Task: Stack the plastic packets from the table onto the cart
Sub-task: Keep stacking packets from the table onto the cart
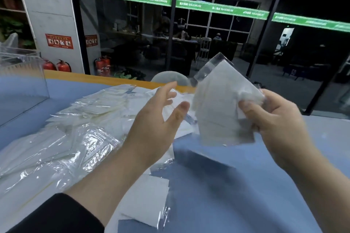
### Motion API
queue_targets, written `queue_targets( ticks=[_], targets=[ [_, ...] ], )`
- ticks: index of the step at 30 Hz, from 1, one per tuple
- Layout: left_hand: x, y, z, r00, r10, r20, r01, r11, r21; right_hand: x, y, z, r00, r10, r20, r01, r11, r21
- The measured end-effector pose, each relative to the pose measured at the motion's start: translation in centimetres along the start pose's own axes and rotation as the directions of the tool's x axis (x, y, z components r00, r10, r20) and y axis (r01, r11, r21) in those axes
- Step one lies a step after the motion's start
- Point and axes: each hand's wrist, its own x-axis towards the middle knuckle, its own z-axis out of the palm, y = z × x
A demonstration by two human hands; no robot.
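A bundle of plastic packets (pixel 223 104) is held up right of centre in the frame, above the blue table (pixel 236 185); the right hand (pixel 280 119) grips it at its right edge, fingers and thumb curled round the stack; the left hand (pixel 161 111) is spread wide beside it, fingers relaxed and holding nothing, apparently just short of the bundle's left edge. The bundle looks slick and loosely squared; gripped at one side only, its inner packets could well slide out and fan across the table, and the free end may sag if the left hand does not support it. More packets lie heaped (pixel 79 119) in the left half of the frame, with a single packet (pixel 147 200) near the lower centre; the glossy film there would likely let a pile shift if brushed by a sleeve. At the left edge stands a clear plastic bin (pixel 24 81); its contents cannot be told. No cart is in view; where the bundle should go is uncertain.
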Motion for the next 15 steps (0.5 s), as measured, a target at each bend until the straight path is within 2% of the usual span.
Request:
queue_targets(
  ticks=[2, 4, 6, 8, 10, 12, 15],
  targets=[
    [-0.1, 0.2, 1.0, 0.994, -0.075, 0.083, 0.083, 0.992, -0.097, -0.9, 1.6, 0.2, 0.995, 0.081, 0.066, -0.082, 0.997, 0.010],
    [-0.2, 0.1, 2.0, 0.978, -0.145, 0.150, 0.162, 0.981, -0.104, -1.6, 3.8, 1.0, 0.983, 0.143, 0.118, -0.139, 0.989, -0.043],
    [-0.2, -0.3, 2.5, 0.970, -0.191, 0.149, 0.204, 0.976, -0.079, -1.7, 5.0, 1.7, 0.960, 0.192, 0.204, -0.165, 0.976, -0.145],
    [-0.2, -0.9, 2.6, 0.972, -0.212, 0.103, 0.217, 0.975, -0.037, -1.8, 5.5, 1.9, 0.914, 0.218, 0.342, -0.188, 0.975, -0.118],
    [-0.1, -0.9, 2.6, 0.973, -0.224, 0.044, 0.225, 0.974, -0.012, -1.9, 5.6, 1.8, 0.882, 0.180, 0.436, -0.113, 0.978, -0.175],
    [-0.1, -0.6, 2.6, 0.975, -0.224, -0.002, 0.223, 0.974, -0.039, -1.9, 6.1, 1.5, 0.897, 0.144, 0.419, -0.013, 0.953, -0.301],
    [-0.2, -0.1, 2.3, 0.976, -0.219, -0.010, 0.218, 0.973, -0.072, -1.6, 6.1, 0.6, 0.898, 0.133, 0.419, 0.032, 0.930, -0.365]
  ],
)
